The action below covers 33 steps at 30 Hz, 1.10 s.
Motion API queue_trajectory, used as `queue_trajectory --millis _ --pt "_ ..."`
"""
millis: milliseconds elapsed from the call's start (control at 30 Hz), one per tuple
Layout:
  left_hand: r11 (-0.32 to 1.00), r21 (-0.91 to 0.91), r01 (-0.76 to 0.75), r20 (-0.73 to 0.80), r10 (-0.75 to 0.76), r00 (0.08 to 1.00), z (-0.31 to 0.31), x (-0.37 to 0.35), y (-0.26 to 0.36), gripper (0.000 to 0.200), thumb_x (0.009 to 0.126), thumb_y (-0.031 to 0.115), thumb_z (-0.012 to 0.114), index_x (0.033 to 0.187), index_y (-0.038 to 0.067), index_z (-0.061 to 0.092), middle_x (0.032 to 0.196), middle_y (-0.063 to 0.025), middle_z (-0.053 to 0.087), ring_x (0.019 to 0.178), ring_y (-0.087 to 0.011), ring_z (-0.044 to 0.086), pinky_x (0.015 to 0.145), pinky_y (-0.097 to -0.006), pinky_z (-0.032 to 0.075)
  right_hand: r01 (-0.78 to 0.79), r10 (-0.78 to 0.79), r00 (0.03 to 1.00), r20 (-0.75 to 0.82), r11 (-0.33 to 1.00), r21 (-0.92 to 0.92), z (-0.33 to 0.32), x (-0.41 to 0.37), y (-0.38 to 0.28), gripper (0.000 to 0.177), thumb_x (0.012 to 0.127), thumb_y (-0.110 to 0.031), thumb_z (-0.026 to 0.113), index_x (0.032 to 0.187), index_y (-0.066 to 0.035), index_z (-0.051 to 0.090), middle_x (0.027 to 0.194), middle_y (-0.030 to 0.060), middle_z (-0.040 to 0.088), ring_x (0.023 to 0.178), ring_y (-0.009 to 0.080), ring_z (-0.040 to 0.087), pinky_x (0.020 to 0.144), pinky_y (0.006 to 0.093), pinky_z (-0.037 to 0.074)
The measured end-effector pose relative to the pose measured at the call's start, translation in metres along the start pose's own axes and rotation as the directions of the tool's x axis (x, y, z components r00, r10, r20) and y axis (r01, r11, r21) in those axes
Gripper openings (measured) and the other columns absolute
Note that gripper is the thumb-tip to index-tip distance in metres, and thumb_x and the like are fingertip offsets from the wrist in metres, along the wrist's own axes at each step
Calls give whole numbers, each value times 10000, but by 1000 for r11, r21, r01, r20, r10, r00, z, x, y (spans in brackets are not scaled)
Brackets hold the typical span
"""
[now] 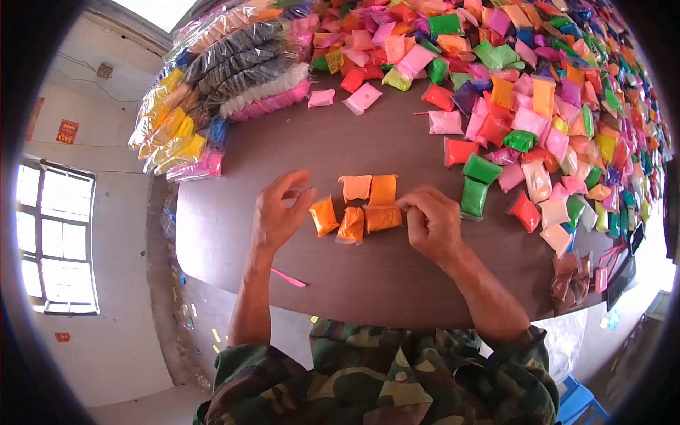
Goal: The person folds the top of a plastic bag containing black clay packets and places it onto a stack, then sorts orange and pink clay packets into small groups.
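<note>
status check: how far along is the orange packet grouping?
Done: five orange packets sit grouped on the table, with two green packets beside them. In hand: the right hand curls its fingers at the edge of the lower-right orange packet, grip unclear. The left hand is open by the leftmost one. Left: the mixed pile holds many more packets, orange among them.

The curled fingers (pixel 416 207) of the right hand (pixel 433 225) cover the right edge of one small orange plastic packet (pixel 383 217). The heap of small coloured plastic packets (pixel 538 106) runs past the far and right picture edges. Writing on the red paper wall sign (pixel 67 131) at left is too small to read.
</note>
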<state>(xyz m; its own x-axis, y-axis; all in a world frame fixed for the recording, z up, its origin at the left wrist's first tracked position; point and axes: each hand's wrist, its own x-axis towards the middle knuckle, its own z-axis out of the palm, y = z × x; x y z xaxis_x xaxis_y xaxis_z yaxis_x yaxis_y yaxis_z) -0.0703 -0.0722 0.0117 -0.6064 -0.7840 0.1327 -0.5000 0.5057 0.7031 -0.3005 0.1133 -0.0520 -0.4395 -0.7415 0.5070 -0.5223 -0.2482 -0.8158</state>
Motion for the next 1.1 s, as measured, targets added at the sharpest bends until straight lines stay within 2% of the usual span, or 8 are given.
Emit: queue_trajectory --millis 100,333,500,567,700,900,1000,1100 --pt "998 49 49 -38 -47 998 -3 -31 0 276 902 110 767 1164 29 730 1107 -127 763 973 -243 741 818 -359 596 186 -187 982 -1 980 -70 -5 -12 -12 176 757 56 694 881 -69 695 817 85 679 678 269 688 565 376 549" --pt "988 152 -27 -42 34 999 5 -48 22 260 872 127 801 1109 41 738 1036 -133 752 899 -272 731 773 -361 596 431 -475 810 345 880 200 21 -40 -54 226 764 -54 734 971 -116 669 903 36 644 747 226 677 582 364 551" --pt "963 251 -97 19 95 995 19 -30 26 302 863 133 797 1140 27 738 1115 -134 748 980 -284 732 853 -379 589 357 -387 744 544 919 166 30 -55 -43 209 803 -106 721 1001 -129 657 893 33 632 792 249 694 622 398 572" --pt "962 248 -111 68 97 993 25 -17 30 356 850 157 797 1172 23 726 1229 -151 721 1139 -340 691 986 -408 557 312 -328 784 527 942 122 32 -55 -41 193 822 -111 705 1009 -131 662 897 40 639 804 261 702 632 417 579" --pt "951 199 -236 176 202 963 36 9 28 429 859 197 784 1248 37 700 1285 -158 697 1220 -354 643 1054 -429 519 269 -218 790 573 963 -5 40 -63 -36 142 856 -130 675 998 -128 669 905 52 648 820 279 716 646 455 587" --pt "937 276 -214 252 144 957 33 37 25 412 855 250 791 1196 29 722 1203 -160 724 1129 -340 687 981 -417 547 187 -88 761 643 978 -87 42 -55 -42 117 875 -158 668 971 -149 735 931 34 719 804 266 731 662 440 601" --pt "989 132 -64 217 35 975 21 50 34 380 873 271 797 1152 20 738 1061 -142 757 983 -293 743 892 -382 580 149 -114 731 673 989 5 46 -48 -38 140 860 -162 669 994 -124 677 915 78 674 808 318 717 640 478 590" --pt "998 7 -62 159 60 985 31 65 25 358 891 297 796 1093 9 728 929 -154 761 876 -286 758 800 -367 589 162 -108 662 742 987 -1 47 -44 -35 224 846 -169 679 1063 -111 684 996 92 689 863 317 722 690 478 596"
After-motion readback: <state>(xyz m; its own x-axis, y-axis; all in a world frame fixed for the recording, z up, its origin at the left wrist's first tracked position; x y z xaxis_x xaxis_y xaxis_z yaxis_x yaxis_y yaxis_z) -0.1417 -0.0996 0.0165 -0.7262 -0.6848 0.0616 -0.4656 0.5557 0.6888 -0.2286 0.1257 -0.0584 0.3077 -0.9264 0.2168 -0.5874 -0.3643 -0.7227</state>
